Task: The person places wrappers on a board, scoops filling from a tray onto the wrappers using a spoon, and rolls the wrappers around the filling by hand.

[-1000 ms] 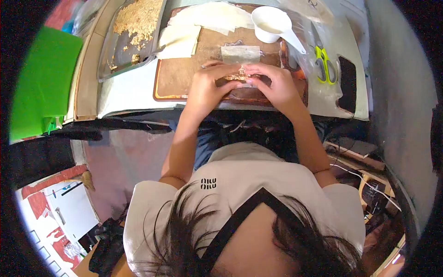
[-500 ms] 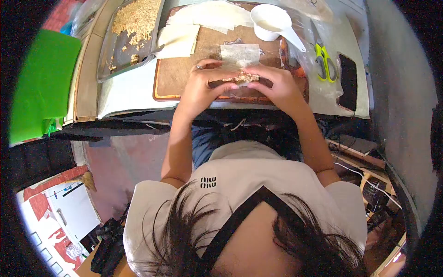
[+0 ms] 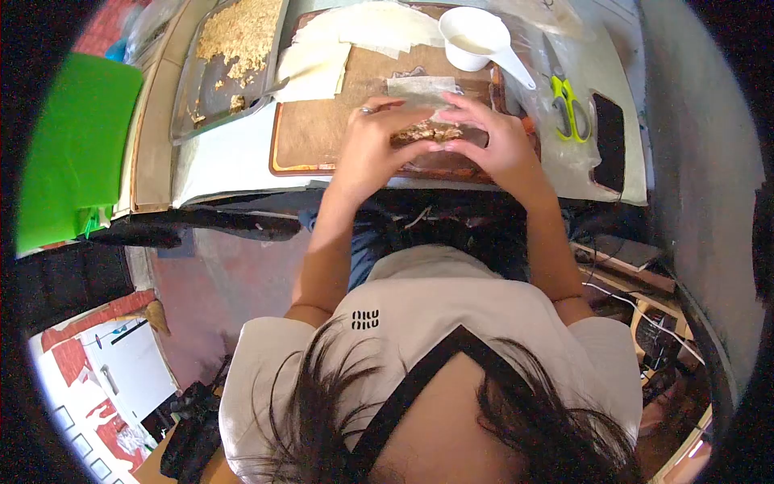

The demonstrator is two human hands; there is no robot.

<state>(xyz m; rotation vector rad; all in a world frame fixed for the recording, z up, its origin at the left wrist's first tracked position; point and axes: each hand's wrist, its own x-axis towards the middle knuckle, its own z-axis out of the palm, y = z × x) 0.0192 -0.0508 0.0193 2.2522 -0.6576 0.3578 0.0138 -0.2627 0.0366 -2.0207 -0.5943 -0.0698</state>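
A thin pale wrapper (image 3: 421, 85) lies on the brown board (image 3: 310, 137), with crumbly brown filling (image 3: 435, 131) on its near part. My left hand (image 3: 377, 141) curves around the filling's left side, thumb along the near edge. From the right, my right hand (image 3: 493, 143) grips the other end, its thumb meeting the left one. The fingers partly hide the filling and wrapper. Beyond them on the board are a fanned stack of pale wrappers (image 3: 371, 28) and a square stack (image 3: 310, 73). A white cup with a handle (image 3: 474, 44) stands at the back right.
A tray (image 3: 184, 105) with loose brown filling (image 3: 242, 40) is at the back left. Green-handled scissors (image 3: 571, 113) lie on clear plastic at the right, beside a black phone-like object (image 3: 609, 149). A green panel (image 3: 81, 145) stands at the far left.
Both hands have shifted slightly right, and my right fingers have lifted and spread a little. Less of the flat wrapper shows beyond the fingers than half a second ago.
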